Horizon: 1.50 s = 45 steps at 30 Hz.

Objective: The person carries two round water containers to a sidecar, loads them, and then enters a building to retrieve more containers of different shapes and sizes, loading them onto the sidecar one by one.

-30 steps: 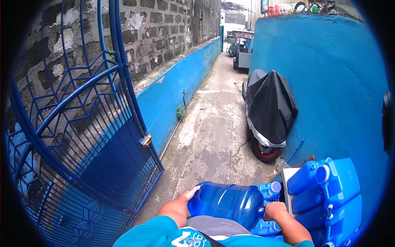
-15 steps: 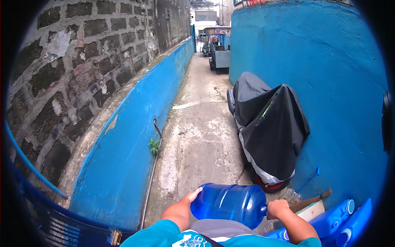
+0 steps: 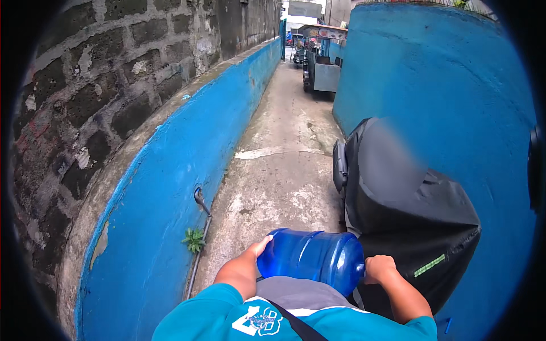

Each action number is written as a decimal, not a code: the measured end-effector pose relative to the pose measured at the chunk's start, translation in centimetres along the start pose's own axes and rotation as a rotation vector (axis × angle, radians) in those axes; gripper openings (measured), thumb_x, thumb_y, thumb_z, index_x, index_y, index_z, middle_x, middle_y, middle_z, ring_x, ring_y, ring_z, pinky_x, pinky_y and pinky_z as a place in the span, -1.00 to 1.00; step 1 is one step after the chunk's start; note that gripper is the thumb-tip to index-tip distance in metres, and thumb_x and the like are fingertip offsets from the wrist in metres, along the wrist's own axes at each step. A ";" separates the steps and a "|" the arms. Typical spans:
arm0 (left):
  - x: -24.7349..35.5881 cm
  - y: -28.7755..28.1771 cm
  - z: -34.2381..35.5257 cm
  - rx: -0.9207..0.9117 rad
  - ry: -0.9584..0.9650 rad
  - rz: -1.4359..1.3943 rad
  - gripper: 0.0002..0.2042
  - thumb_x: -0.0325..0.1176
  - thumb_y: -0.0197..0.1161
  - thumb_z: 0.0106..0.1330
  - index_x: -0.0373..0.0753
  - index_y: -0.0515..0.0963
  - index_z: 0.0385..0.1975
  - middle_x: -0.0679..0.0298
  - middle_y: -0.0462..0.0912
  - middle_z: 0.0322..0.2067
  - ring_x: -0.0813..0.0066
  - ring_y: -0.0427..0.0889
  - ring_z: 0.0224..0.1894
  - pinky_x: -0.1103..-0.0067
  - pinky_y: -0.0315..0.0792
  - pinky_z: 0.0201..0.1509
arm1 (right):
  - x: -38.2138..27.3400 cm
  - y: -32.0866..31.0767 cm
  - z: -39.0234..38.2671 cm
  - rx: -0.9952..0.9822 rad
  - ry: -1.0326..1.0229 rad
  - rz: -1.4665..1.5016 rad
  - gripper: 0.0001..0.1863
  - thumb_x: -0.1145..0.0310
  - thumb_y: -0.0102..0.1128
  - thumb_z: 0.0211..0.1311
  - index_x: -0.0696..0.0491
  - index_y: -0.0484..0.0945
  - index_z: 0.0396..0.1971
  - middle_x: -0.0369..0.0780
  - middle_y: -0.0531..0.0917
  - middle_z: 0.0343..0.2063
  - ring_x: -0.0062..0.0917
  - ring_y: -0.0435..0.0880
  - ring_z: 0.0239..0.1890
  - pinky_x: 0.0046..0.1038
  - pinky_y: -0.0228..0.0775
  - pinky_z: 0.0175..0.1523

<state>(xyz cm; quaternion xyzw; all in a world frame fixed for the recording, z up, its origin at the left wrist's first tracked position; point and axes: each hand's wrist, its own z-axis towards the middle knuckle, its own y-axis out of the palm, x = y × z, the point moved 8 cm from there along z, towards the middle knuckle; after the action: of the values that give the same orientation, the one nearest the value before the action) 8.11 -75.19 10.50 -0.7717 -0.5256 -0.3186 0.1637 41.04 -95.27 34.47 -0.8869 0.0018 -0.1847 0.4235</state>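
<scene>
A large see-through blue water jug [image 3: 310, 254] lies sideways across the front of my body, its neck pointing right. At its base end my left hand [image 3: 260, 249] grips the jug, with the thumb along the top edge and the other fingers hidden behind it. My right hand [image 3: 377, 269] is closed around the neck at the other end. Just beyond my right hand stands a motorbike under a black and grey cover [image 3: 412, 227].
A concrete path [image 3: 273, 187] runs ahead between a low blue wall [image 3: 170, 187] on the left and a tall blue wall [image 3: 421, 85] on the right. A pipe [image 3: 203, 213] and a small plant [image 3: 194, 240] edge the left wall. A metal cart [image 3: 324, 71] stands farther ahead.
I have moved forward along the path with the jug still in both hands. The covered motorbike is now closer, beside my right arm, and the blue containers at the lower right have left view.
</scene>
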 end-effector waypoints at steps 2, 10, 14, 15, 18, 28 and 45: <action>8.5 -4.1 9.4 0.025 0.040 0.038 -0.27 0.29 0.11 0.24 -0.22 0.47 0.19 0.08 0.49 0.20 0.20 0.44 0.26 0.36 0.21 0.38 | -1.1 -7.2 7.6 0.006 0.005 0.005 -0.58 0.22 0.32 -0.08 0.02 0.67 -0.14 -0.15 0.73 -0.17 -0.28 0.73 -0.11 -0.33 0.56 0.01; 34.9 -8.8 35.1 0.016 -0.013 0.181 -0.27 0.29 0.12 0.23 -0.27 0.51 0.14 0.02 0.53 0.15 0.16 0.47 0.23 0.35 0.26 0.35 | 1.0 -26.6 33.8 -0.078 0.084 0.089 -0.53 0.10 0.41 -0.10 0.00 0.66 -0.14 -0.16 0.73 -0.18 -0.32 0.73 -0.11 -0.33 0.57 -0.03; 46.7 -12.4 49.5 -0.013 -0.009 0.121 -0.23 0.33 0.12 0.21 -0.25 0.48 0.18 0.01 0.49 0.19 0.15 0.44 0.25 0.31 0.22 0.38 | 1.3 -34.4 51.8 -0.055 0.060 0.080 -0.52 0.10 0.41 -0.10 0.00 0.66 -0.14 -0.17 0.73 -0.16 -0.33 0.72 -0.09 -0.32 0.57 -0.01; 49.9 -13.3 53.6 -0.008 0.003 0.126 -0.23 0.33 0.12 0.21 -0.25 0.48 0.19 0.01 0.49 0.19 0.15 0.44 0.25 0.31 0.22 0.38 | 1.5 -36.6 57.0 -0.047 0.052 0.074 -0.52 0.10 0.41 -0.10 0.00 0.66 -0.13 -0.16 0.73 -0.15 -0.33 0.72 -0.08 -0.32 0.56 0.00; 61.3 -16.0 64.4 0.036 0.049 0.161 -0.22 0.34 0.12 0.21 -0.25 0.47 0.20 0.02 0.48 0.20 0.15 0.44 0.26 0.31 0.21 0.39 | 3.5 -43.1 72.7 0.054 0.028 0.065 -0.60 0.20 0.32 -0.01 0.00 0.67 -0.13 -0.15 0.72 -0.13 -0.32 0.72 -0.06 -0.32 0.57 -0.01; 90.7 -25.3 95.1 0.041 0.037 0.076 -0.17 0.36 0.10 0.21 -0.28 0.42 0.23 0.04 0.45 0.23 0.18 0.41 0.28 0.32 0.17 0.41 | 5.4 -72.6 109.8 0.038 -0.038 -0.035 -0.54 0.14 0.41 -0.10 -0.01 0.69 -0.14 -0.18 0.73 -0.13 -0.37 0.72 -0.06 -0.32 0.57 -0.01; 145.7 -33.9 158.9 -0.128 -0.096 0.171 -0.24 0.31 0.06 0.27 -0.24 0.43 0.23 0.06 0.46 0.23 0.19 0.42 0.28 0.34 0.18 0.41 | 10.3 -109.8 179.5 -0.165 0.089 0.094 -0.44 0.00 0.43 -0.07 -0.06 0.66 -0.04 -0.22 0.70 -0.05 -0.35 0.68 0.01 -0.31 0.53 0.06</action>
<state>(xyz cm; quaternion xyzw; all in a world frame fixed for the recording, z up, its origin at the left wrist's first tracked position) 63.47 134.52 -13.66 -0.8370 -0.4437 -0.2990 0.1152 92.91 108.22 17.53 -0.9085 0.0776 -0.2032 0.3569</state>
